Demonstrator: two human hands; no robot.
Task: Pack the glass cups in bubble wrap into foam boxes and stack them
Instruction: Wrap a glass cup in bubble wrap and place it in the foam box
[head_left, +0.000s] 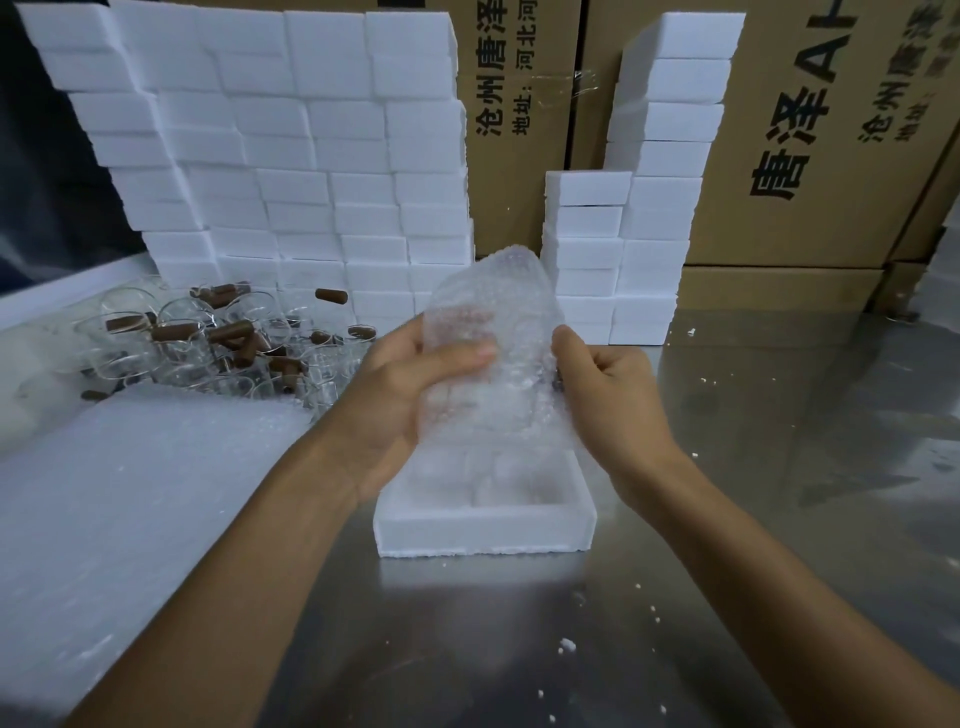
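Between both hands, above the table's middle, I hold a bubble wrap bundle with a glass cup faintly visible inside. My left hand grips its left side, thumb across the front. My right hand pinches the right edge with curled fingers. Directly below stands an open white foam box, its inside partly hidden by the wrap. A pile of glass cups with brown handles lies at the left. A stack of bubble wrap sheets lies at the near left.
A wall of stacked foam boxes rises at the back left, and two shorter stacks at the back right. Cardboard cartons stand behind. Foam crumbs dot the shiny metal table.
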